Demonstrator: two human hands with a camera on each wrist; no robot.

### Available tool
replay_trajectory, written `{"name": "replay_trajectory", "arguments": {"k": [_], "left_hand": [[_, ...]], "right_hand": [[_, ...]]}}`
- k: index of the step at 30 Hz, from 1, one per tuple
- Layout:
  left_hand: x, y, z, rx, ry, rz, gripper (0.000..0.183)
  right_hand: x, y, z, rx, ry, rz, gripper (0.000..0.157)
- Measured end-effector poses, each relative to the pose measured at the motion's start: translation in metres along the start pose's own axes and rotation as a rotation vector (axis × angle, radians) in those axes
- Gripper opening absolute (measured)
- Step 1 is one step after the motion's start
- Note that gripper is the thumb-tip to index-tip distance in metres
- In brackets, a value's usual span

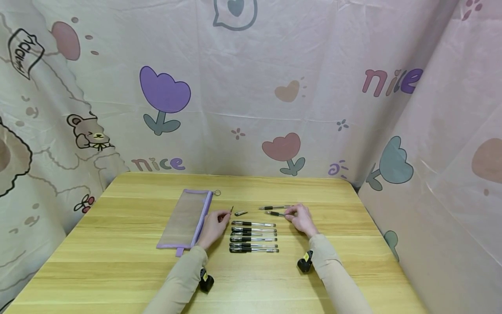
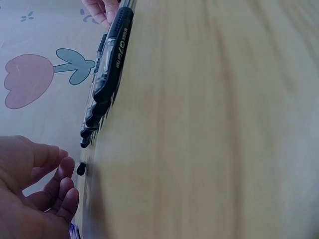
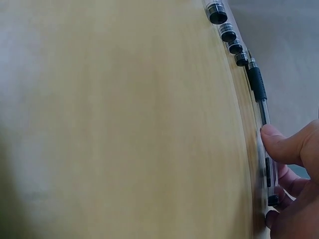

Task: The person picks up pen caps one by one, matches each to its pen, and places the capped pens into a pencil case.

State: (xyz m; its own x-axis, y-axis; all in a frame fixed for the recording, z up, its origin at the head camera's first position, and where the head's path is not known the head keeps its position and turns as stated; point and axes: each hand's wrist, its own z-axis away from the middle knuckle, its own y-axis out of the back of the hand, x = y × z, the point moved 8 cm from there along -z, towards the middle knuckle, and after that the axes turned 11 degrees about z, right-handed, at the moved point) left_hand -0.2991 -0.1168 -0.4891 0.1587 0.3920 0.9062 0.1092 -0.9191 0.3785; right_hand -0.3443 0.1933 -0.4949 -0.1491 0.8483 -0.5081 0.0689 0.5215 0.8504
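Observation:
My left hand (image 1: 215,226) pinches a small dark pen cap (image 1: 232,209) between thumb and fingertips, near the pencil pouch's zip; the fingers largely hide it in the left wrist view. Between thumb and fingers, my right hand (image 1: 300,218) holds an uncapped gel pen (image 3: 257,84) by its clear barrel, black grip pointing left. Another uncapped pen (image 1: 272,208) lies just behind it. A loose pen cap (image 1: 241,213) rests on the table right of my left fingertips. Closer to me, several capped black gel pens (image 1: 254,239) lie side by side, cap ends to the left.
The mesh pencil pouch (image 1: 182,220) with purple edging lies flat beside my left hand, its ring (image 1: 217,192) at the far corner. A printed curtain (image 1: 235,109) hangs behind and along both sides of the wooden table (image 1: 106,244).

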Motion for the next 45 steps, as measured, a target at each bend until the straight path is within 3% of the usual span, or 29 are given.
{"name": "replay_trajectory", "arguments": {"k": [13,23,33,45], "left_hand": [[0.007,-0.004,-0.007,0.028,-0.028,-0.013,0.017],[0.007,-0.011,-0.020,0.006,-0.012,-0.039,0.018],[0.014,-0.020,-0.029,-0.021,-0.076,-0.065,0.018],[0.011,-0.030,-0.039,-0.063,-0.045,-0.135,0.016]], "right_hand": [[-0.001,0.002,0.006,0.001,0.001,-0.055,0.008],[-0.003,0.002,0.009,-0.017,-0.016,-0.060,0.009],[-0.005,0.006,0.015,-0.002,-0.013,-0.092,0.010],[-0.005,0.007,0.018,0.014,-0.013,-0.082,0.009]]}}
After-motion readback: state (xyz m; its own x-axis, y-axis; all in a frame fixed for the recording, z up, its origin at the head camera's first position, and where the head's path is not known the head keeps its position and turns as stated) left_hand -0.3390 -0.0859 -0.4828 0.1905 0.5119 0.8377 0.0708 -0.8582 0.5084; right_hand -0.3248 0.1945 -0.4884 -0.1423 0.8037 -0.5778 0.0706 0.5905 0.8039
